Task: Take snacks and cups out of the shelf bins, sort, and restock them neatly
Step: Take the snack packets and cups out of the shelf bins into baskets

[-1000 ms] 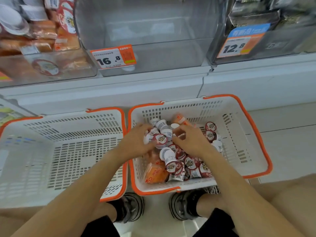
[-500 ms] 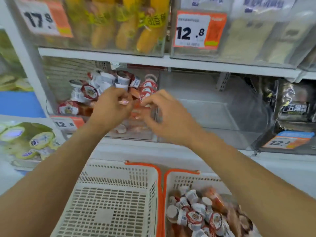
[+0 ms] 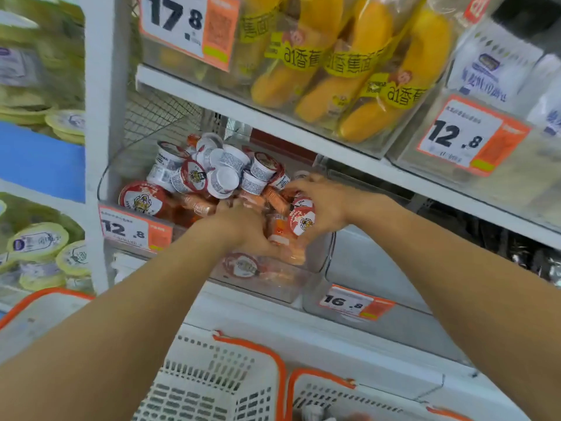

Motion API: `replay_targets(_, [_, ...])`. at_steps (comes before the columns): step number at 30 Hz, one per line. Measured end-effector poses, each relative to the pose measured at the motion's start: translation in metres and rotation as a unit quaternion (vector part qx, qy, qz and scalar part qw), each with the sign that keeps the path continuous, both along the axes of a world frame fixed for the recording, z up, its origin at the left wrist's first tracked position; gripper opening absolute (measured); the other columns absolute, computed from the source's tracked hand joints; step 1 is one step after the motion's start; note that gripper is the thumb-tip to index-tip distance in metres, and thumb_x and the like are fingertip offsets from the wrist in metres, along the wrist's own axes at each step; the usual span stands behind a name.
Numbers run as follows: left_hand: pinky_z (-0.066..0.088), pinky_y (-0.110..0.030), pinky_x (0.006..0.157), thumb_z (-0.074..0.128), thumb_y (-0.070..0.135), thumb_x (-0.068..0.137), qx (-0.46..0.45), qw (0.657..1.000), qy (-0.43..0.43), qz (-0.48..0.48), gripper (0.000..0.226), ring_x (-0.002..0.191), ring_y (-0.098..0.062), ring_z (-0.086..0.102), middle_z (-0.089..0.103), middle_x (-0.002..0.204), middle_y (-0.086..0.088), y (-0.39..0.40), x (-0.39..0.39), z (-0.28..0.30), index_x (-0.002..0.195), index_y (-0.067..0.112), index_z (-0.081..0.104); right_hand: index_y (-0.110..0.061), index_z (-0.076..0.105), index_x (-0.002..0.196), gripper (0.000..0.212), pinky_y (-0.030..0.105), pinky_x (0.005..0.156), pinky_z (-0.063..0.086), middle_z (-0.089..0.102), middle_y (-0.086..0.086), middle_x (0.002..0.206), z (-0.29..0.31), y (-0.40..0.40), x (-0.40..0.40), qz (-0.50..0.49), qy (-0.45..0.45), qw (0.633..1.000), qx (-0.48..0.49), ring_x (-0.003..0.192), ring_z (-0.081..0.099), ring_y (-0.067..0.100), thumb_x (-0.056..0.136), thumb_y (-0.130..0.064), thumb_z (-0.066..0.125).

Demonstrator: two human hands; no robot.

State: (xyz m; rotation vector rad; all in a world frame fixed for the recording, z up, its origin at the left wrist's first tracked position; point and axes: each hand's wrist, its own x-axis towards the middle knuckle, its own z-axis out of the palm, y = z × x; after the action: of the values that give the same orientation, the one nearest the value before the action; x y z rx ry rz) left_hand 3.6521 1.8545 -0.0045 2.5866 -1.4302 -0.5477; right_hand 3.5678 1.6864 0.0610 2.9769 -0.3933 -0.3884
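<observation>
Both hands reach into the bin [image 3: 315,262], close together. The right hand [image 3: 324,208] grips cups [image 3: 302,218] at its right edge; the left hand's [image 3: 243,226] grip cannot be told.

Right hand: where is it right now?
The right hand is inside the clear shelf bin tagged 12.8, curled round small cups, just right of the left hand.

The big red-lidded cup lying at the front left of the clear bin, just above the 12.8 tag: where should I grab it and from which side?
Grip the red-lidded cup around its rim, coming from above over the clear bin front wall. It appears tipped with its round lid facing forward, pressed to the wall, so only the top edge looks exposed; small cups crowd its right.
</observation>
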Motion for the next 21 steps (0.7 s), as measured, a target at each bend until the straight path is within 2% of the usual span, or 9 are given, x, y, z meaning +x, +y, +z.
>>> replay_targets(3, [0.035, -0.048, 0.104, 0.056, 0.080, 0.077, -0.028, 0.999, -0.029, -0.019, 0.065, 0.114, -0.030, 0.049, 0.058, 0.110, -0.005, -0.004, -0.002, -0.005, 0.096, 0.018, 0.061, -0.035, 0.048, 0.141, 0.109, 0.037, 0.103, 0.046, 0.051, -0.004, 0.133, 0.005, -0.005, 0.003, 0.031, -0.015, 0.999, 0.010, 0.120, 0.051, 0.021, 0.047, -0.066, 0.092])
replay_targets(5, [0.044, -0.045, 0.096, 0.064, 0.068, 0.081, -0.069, 0.997, -0.015, -0.032, 0.050, 0.102, -0.027, 0.057, 0.054, 0.081, 0.002, -0.006, 0.000, -0.008, 0.075, 0.019, 0.054, -0.035, 0.050, 0.138, 0.102, 0.036, 0.101, 0.048, 0.047, -0.005, 0.126, 0.006, -0.003, 0.004, 0.015, 0.003, 1.000, -0.004, 0.115, 0.050, 0.018, 0.049, -0.062, 0.093])
replay_targets(7, [0.048, -0.041, 0.087, 0.070, 0.056, 0.082, -0.107, 0.993, -0.010, -0.037, 0.047, 0.087, -0.024, 0.057, 0.046, 0.068, 0.006, -0.006, -0.002, -0.007, 0.063, 0.022, 0.045, -0.033, 0.046, 0.134, 0.098, 0.038, 0.098, 0.050, 0.045, -0.004, 0.126, 0.005, 0.001, 0.007, -0.001, 0.017, 1.000, -0.015, 0.113, 0.052, 0.019, 0.051, -0.055, 0.094])
replay_targets(8, [0.047, -0.040, 0.085, 0.072, 0.053, 0.082, -0.126, 0.991, -0.014, -0.031, 0.045, 0.081, -0.022, 0.054, 0.045, 0.066, 0.006, -0.004, -0.004, -0.007, 0.061, 0.023, 0.046, -0.031, 0.045, 0.131, 0.094, 0.038, 0.096, 0.051, 0.045, -0.004, 0.124, 0.005, 0.004, 0.008, -0.005, 0.024, 1.000, -0.011, 0.112, 0.053, 0.020, 0.054, -0.051, 0.095])
replay_targets(10, [0.047, -0.038, 0.080, 0.075, 0.052, 0.080, -0.162, 0.987, -0.011, -0.013, 0.040, 0.073, -0.021, 0.053, 0.049, 0.065, 0.005, -0.001, -0.006, -0.009, 0.066, 0.016, 0.062, -0.031, 0.043, 0.123, 0.088, 0.040, 0.093, 0.053, 0.046, -0.004, 0.122, 0.005, 0.008, 0.009, -0.009, 0.024, 1.000, 0.001, 0.109, 0.055, 0.021, 0.054, -0.046, 0.095])
replay_targets(13, [0.047, -0.030, 0.066, 0.081, 0.051, 0.073, -0.226, 0.974, 0.004, 0.008, 0.038, 0.067, -0.018, 0.058, 0.064, 0.068, 0.002, 0.007, -0.002, -0.014, 0.075, 0.013, 0.078, -0.041, 0.049, 0.117, 0.083, 0.042, 0.092, 0.055, 0.048, -0.006, 0.122, 0.005, 0.007, 0.002, -0.010, -0.007, 0.999, 0.053, 0.105, 0.056, 0.018, 0.048, -0.049, 0.096])
replay_targets(15, [0.050, -0.031, 0.070, 0.085, 0.048, 0.069, -0.265, 0.964, 0.010, 0.009, 0.033, 0.074, -0.017, 0.062, 0.070, 0.079, 0.003, 0.011, 0.000, -0.014, 0.077, 0.016, 0.080, -0.046, 0.053, 0.119, 0.081, 0.041, 0.094, 0.054, 0.048, -0.006, 0.122, 0.002, 0.008, -0.008, -0.007, -0.016, 0.996, 0.083, 0.105, 0.056, 0.016, 0.050, -0.052, 0.095])
replay_targets(18, [0.052, -0.031, 0.077, 0.091, 0.039, 0.066, -0.297, 0.954, 0.044, 0.014, 0.035, 0.082, -0.016, 0.064, 0.071, 0.090, 0.003, 0.015, -0.001, -0.010, 0.088, 0.015, 0.079, -0.043, 0.055, 0.123, 0.077, 0.038, 0.096, 0.052, 0.047, -0.006, 0.120, 0.000, 0.014, -0.021, 0.028, -0.039, 0.993, 0.104, 0.106, 0.054, 0.015, 0.056, -0.050, 0.094])
replay_targets(21, [0.053, -0.032, 0.080, 0.084, 0.050, 0.071, -0.242, 0.965, 0.104, 0.005, 0.035, 0.082, -0.014, 0.064, 0.070, 0.087, 0.007, 0.016, -0.002, -0.006, 0.090, 0.023, 0.070, -0.040, 0.056, 0.121, 0.073, 0.029, 0.103, 0.043, 0.040, -0.008, 0.122, 0.001, 0.018, -0.037, 0.046, -0.106, 0.985, 0.129, 0.112, 0.047, 0.012, 0.060, -0.043, 0.095])
